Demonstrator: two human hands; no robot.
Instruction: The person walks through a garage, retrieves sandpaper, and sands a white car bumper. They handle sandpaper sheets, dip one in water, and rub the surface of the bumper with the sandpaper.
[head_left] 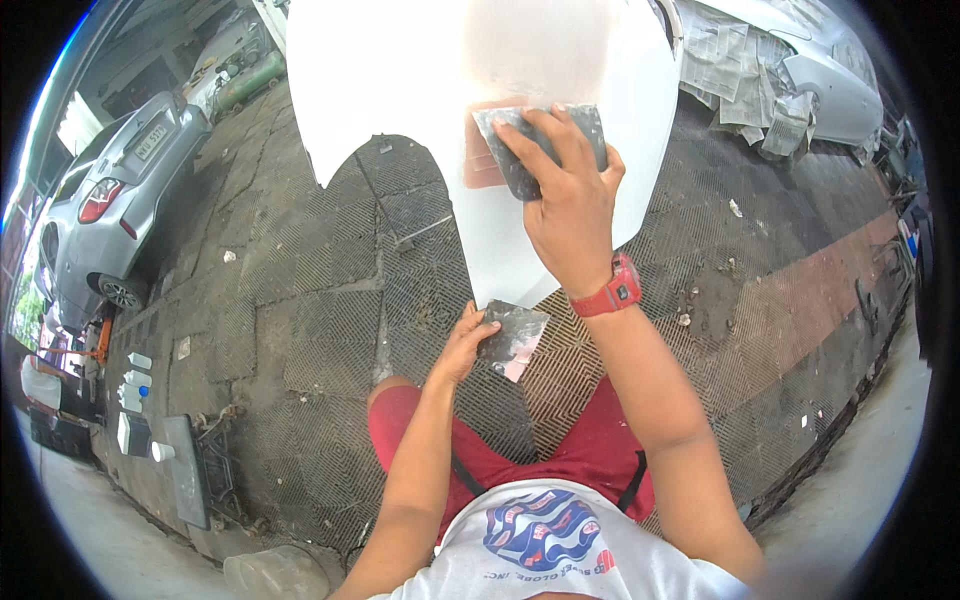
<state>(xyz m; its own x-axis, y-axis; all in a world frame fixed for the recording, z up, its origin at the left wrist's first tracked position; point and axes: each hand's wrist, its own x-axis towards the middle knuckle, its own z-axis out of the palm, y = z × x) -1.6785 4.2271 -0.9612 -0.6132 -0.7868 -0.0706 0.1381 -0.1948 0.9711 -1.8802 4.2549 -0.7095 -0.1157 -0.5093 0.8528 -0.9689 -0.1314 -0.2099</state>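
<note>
A white car body panel point(390, 70) with a curved wheel-arch cutout stands in front of me. On it a pinkish-brown patch of filler point(487, 165) shows beside my right hand point(570, 205). That hand, with a red watch on the wrist, grips a dark flat spreader point(520, 170) whose face lies against the panel over part of the patch. Lower down, close to the panel's bottom tip, my left hand point(462, 343) pinches a dark square plate point(505, 325) by its left edge. Pink filler point(522, 358) is smeared on the plate's lower corner.
A silver car point(125, 185) is parked at the left, another car point(835, 85) partly covered in paper at the upper right. Bottles point(135, 385), a white cup point(162, 452) and a dark board point(187, 470) are at the lower left. Ridged tiles point(330, 340) cover the floor.
</note>
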